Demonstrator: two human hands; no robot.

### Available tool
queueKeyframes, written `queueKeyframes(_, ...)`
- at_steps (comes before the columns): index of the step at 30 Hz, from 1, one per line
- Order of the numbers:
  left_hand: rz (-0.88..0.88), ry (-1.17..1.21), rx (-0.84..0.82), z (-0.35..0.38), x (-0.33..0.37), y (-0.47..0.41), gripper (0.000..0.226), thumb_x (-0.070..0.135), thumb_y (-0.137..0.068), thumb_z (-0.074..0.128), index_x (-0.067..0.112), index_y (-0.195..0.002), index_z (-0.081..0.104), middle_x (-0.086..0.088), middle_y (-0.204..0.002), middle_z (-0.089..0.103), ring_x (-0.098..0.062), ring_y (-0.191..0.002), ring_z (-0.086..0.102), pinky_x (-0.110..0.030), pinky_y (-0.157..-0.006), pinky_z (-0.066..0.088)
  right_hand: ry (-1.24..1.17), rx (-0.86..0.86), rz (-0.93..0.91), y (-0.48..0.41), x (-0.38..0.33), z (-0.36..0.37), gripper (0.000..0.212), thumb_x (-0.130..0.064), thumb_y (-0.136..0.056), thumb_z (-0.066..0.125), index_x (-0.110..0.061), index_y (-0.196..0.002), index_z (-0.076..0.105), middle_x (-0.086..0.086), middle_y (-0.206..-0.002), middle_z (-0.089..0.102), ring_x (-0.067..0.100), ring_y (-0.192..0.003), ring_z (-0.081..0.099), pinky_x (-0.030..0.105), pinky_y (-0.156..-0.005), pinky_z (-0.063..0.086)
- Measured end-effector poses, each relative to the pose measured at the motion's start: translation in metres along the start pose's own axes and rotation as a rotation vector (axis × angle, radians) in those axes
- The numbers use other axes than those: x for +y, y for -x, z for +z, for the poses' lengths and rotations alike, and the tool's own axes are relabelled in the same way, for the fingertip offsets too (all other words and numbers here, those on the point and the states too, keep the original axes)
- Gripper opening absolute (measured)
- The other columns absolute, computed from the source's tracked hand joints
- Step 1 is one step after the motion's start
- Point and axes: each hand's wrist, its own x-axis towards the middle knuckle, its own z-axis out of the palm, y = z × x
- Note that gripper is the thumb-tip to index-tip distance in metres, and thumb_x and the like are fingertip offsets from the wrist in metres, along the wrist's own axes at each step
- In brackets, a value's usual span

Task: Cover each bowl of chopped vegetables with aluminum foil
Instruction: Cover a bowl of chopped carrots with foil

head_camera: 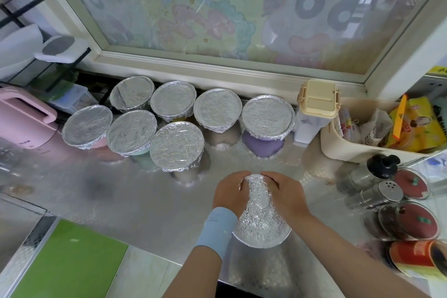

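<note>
Two hands, left hand [231,192] and right hand [285,195], press curled fingers down around the foil [260,218] over the near bowl [262,241].

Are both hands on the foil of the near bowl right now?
Touching. In the head view, the left hand and right hand press flat on the foil over the near bowl, no gap.
</note>
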Motion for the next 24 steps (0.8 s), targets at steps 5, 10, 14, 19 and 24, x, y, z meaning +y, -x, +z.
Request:
queueKeyframes(5,-0.039,0.062,0.053,0.003,0.0,-0.005,0.021,0.028,-0.098,0.054,0.023,-0.106,0.073,0.009,-0.102,0.072,-0.006,-0.087,0.057,-0.016,-0.083,0.042,0.005,-0.01,0.009,-0.004,0.0,0.001,0.021,-0.03,-0.097,0.056,-0.031,-0.11,0.073,-0.017,-0.107,0.072,0.006,-0.1,0.063,0.021,-0.091,0.045)
queueKeyframes(10,-0.082,0.061,0.046,0.001,0.002,-0.007,0.021,0.029,-0.099,0.053,0.023,-0.103,0.072,0.007,-0.099,0.072,-0.01,-0.087,0.06,-0.019,-0.082,0.044,0.139,-0.086,-0.047,-0.01,-0.001,0.001,0.022,-0.029,-0.1,0.047,-0.034,-0.109,0.066,-0.015,-0.098,0.071,0.012,-0.092,0.065,0.029,-0.083,0.049)
queueKeyframes(14,-0.069,0.017,0.037,0.002,0.001,-0.005,0.022,0.034,-0.1,0.051,0.026,-0.104,0.071,0.007,-0.096,0.073,-0.014,-0.087,0.064,-0.027,-0.084,0.05,0.154,-0.116,-0.156,-0.013,-0.006,0.006,0.021,-0.035,-0.099,0.049,-0.037,-0.109,0.067,-0.018,-0.099,0.071,0.007,-0.09,0.065,0.029,-0.084,0.05)
queueKeyframes(19,-0.052,-0.002,0.029,0.006,-0.003,-0.006,0.028,0.035,-0.101,0.048,0.03,-0.124,0.064,0.005,-0.107,0.072,-0.016,-0.096,0.064,-0.028,-0.088,0.05,0.126,-0.097,-0.104,-0.015,-0.004,0.007,0.021,-0.038,-0.099,0.051,-0.036,-0.105,0.071,-0.019,-0.095,0.072,0.003,-0.087,0.064,0.026,-0.082,0.05)
queueKeyframes(24,0.106,-0.11,0.106,0.015,-0.013,0.016,0.039,0.025,-0.102,0.045,0.018,-0.14,0.051,0.002,-0.143,0.049,-0.015,-0.134,0.038,-0.027,-0.115,0.03,0.062,-0.228,-0.077,-0.017,-0.005,0.002,0.022,-0.032,-0.1,0.048,-0.037,-0.106,0.069,-0.02,-0.097,0.07,0.002,-0.089,0.063,0.024,-0.084,0.049)
